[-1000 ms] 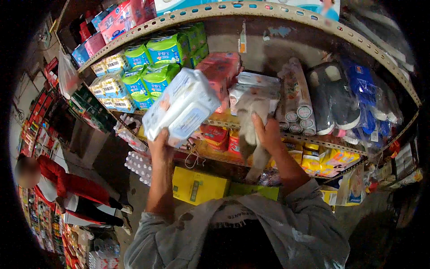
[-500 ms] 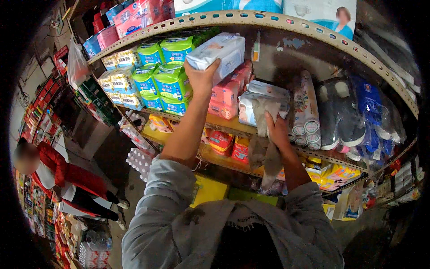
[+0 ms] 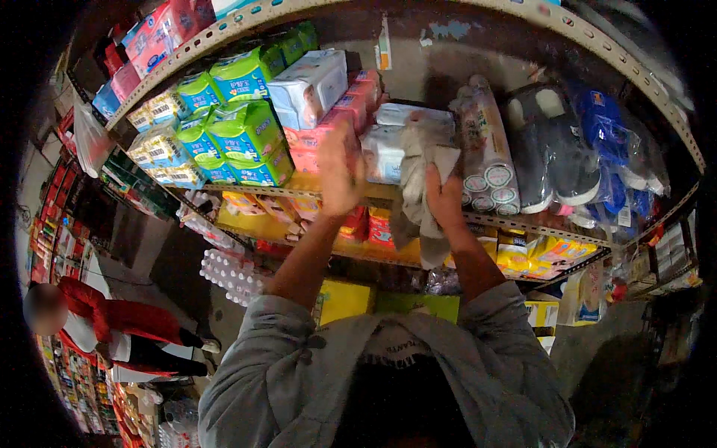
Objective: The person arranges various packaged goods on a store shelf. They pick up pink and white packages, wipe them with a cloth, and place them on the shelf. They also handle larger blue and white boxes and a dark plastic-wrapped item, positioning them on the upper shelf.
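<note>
My left hand [image 3: 342, 175], blurred by motion, is raised in front of the pink packs [image 3: 317, 145], fingers stretched up and holding nothing. A pale blue-and-white soft pack [image 3: 308, 88] lies on top of those pink packs, just beyond that hand and apart from it. My right hand [image 3: 446, 196] is closed on a grey cloth [image 3: 422, 183], which hangs down past the shelf edge. Behind the cloth stand more pale blue-and-white packs [image 3: 383, 153], partly covered by it.
Green-and-blue packs [image 3: 243, 134] stack to the left, beside white-and-gold packs [image 3: 160, 153]. Wrapped rolls [image 3: 485, 157] and bagged dark shoes [image 3: 556, 149] stand right. A perforated metal rail [image 3: 314, 13] arches above. Yellow packs [image 3: 538, 254] fill the lower shelf. A person in red [image 3: 123, 321] is at the far left.
My left hand has let go of the pale pack, now resting on the pink packs, and has drawn back toward me. My right hand still grips the cloth. The view has shifted.
</note>
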The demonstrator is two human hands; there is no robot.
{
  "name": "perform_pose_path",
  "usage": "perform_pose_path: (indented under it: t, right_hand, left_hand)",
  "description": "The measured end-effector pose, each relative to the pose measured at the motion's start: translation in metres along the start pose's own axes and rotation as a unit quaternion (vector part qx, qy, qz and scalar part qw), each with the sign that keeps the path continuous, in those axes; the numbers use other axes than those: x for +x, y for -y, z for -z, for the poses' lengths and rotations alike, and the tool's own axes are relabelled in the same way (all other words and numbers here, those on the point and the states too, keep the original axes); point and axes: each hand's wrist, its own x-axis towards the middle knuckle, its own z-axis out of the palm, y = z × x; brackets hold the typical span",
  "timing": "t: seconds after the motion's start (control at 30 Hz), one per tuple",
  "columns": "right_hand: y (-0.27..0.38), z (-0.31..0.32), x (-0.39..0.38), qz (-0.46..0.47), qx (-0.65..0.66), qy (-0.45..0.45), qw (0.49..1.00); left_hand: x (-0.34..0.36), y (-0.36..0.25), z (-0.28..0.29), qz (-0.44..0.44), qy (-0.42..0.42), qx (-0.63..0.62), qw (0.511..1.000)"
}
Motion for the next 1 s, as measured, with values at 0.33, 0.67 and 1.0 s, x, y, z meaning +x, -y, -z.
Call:
perform_pose_path:
  t: [0.33,0.67,1.0]
  right_hand:
    - [-0.029,-0.008,-0.014,0.077,0.046,-0.140,0.986]
    - [-0.002,-0.005,-0.007,0.047,0.031,-0.175,0.983]
    - [0.002,-0.006,-0.002,0.081,0.021,-0.168,0.982]
  left_hand:
    - [-0.036,0.020,-0.060,0.270,0.089,-0.317,0.905]
    - [-0.020,0.012,-0.049,0.365,0.178,-0.326,0.853]
    - [-0.014,0.016,-0.039,0.374,0.242,-0.432,0.784]
